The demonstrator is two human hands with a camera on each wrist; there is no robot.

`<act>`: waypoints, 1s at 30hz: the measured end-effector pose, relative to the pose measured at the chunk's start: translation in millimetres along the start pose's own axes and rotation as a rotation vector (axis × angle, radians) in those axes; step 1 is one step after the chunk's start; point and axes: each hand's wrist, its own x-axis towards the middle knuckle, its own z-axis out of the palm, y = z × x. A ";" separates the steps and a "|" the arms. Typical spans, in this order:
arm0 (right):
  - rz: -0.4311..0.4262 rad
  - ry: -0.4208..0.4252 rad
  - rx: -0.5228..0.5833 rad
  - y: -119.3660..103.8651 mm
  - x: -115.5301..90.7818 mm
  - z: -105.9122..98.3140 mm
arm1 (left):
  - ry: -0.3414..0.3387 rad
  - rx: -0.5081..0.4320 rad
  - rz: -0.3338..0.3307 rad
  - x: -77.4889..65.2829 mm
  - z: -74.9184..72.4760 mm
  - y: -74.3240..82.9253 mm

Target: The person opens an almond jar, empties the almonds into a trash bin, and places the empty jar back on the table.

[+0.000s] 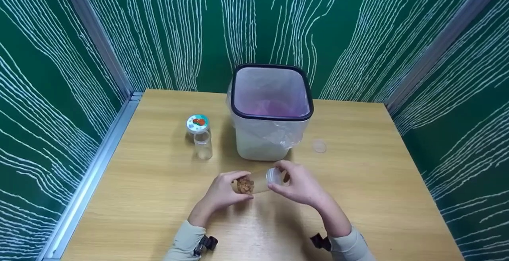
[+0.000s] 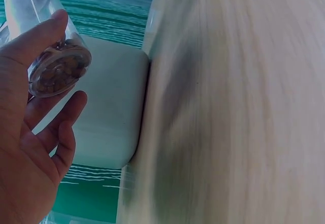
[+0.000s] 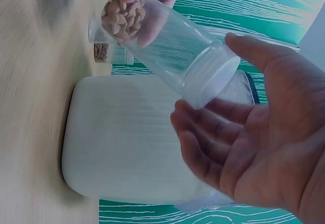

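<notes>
A clear plastic jar [image 1: 260, 181] with a white lid [image 1: 273, 176] is held tilted above the table, in front of a bin. Brown almonds [image 3: 123, 20] lie heaped at its bottom end. My left hand [image 1: 226, 189] grips that bottom end between thumb and fingers; its other fingers are loosely bent in the left wrist view. At the lid end, my right hand [image 1: 300, 185] has its thumb on one side and fingertips on the other. The right wrist view shows the lid on the jar's mouth.
Behind the jar stands a white bin [image 1: 258, 141] with a black rim and a plastic liner. Left of it are a jar with a printed lid [image 1: 197, 122] and a clear open jar [image 1: 203, 145]. A thin clear disc [image 1: 319, 145] lies to the right on the wooden table [image 1: 358, 197].
</notes>
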 end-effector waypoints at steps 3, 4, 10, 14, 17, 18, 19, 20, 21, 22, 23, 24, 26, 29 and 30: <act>-0.076 -0.025 0.037 4.1 -0.9 1.6 | -0.002 0.001 -0.003 -2.3 0.4 -1.1; -0.096 -0.030 0.047 5.5 -1.1 2.2 | -0.004 0.002 -0.007 -2.7 0.5 -1.5; -0.147 -0.031 0.087 8.4 -1.4 0.8 | 0.003 0.008 -0.006 -2.0 1.0 -2.8; -0.147 -0.032 0.110 8.7 -1.9 -2.4 | 0.006 0.001 -0.011 -0.7 0.6 -2.8; -0.136 -0.027 0.125 9.6 -2.7 -4.1 | 0.004 -0.004 -0.021 -0.9 0.1 -3.0; -0.133 -0.025 0.133 10.1 -3.0 -4.5 | 0.003 -0.004 -0.024 -1.0 0.0 -3.3; -0.126 -0.025 0.143 11.0 -3.4 -4.5 | 0.002 -0.006 -0.025 -1.2 -0.1 -3.6; -0.118 -0.025 0.154 11.9 -3.8 -4.6 | 0.002 -0.004 -0.026 -1.5 -0.2 -3.8; -0.110 -0.025 0.164 13.3 -4.3 -4.5 | 0.002 -0.002 -0.027 -1.8 -0.3 -4.0; -0.102 -0.026 0.177 14.6 -5.0 -4.5 | 0.002 -0.002 -0.027 -2.0 -0.5 -4.1; -0.094 -0.027 0.194 16.0 -5.7 -4.6 | 0.002 0.000 -0.028 -2.1 -0.7 -4.2; -0.087 -0.028 0.211 17.8 -6.6 -4.4 | 0.000 0.001 -0.030 -2.2 -0.8 -4.5; -0.074 -0.030 0.240 21.1 -8.6 -4.0 | 0.001 0.006 -0.034 -2.4 -1.1 -4.8; -0.052 -0.017 0.265 25.9 -12.2 -2.8 | 0.000 0.008 -0.033 -3.0 -1.3 -5.6; -0.041 -0.007 0.266 27.4 -13.4 -2.3 | 0.000 0.009 -0.031 -3.2 -1.3 -5.9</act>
